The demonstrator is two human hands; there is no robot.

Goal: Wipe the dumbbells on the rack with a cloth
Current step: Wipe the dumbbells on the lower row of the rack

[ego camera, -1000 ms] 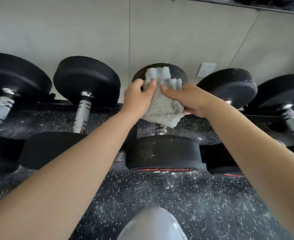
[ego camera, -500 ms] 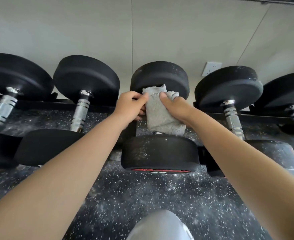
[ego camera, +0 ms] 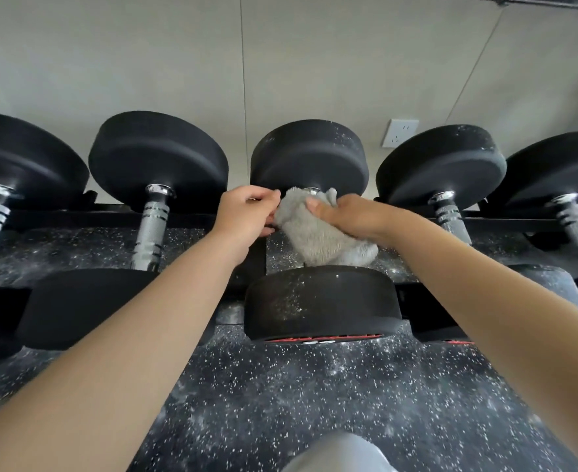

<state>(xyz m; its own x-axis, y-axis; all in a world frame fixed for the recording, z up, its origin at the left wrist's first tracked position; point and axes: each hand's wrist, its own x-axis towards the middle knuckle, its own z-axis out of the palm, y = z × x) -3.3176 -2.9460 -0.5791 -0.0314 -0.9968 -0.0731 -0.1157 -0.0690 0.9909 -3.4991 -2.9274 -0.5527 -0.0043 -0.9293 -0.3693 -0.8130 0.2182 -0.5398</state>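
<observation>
While the grey terry cloth (ego camera: 321, 233) lay bunched over the handle of the middle black round-headed dumbbell (ego camera: 309, 155), the left hand (ego camera: 246, 212) pinched its left edge and the right hand (ego camera: 352, 216) clutched its top. Neighbouring black dumbbells (ego camera: 158, 158) crowded both sides on the black metal rack (ego camera: 185, 216), leaving narrow gaps.

We see a grey cloth (ego camera: 318, 233) at centre, black dumbbells (ego camera: 158, 155) with silver handles (ego camera: 151, 229), a red stripe (ego camera: 321, 338) on the middle one, a black floor (ego camera: 298, 396) with white specks, a beige wall (ego camera: 144, 63) and a white socket (ego camera: 400, 132).
</observation>
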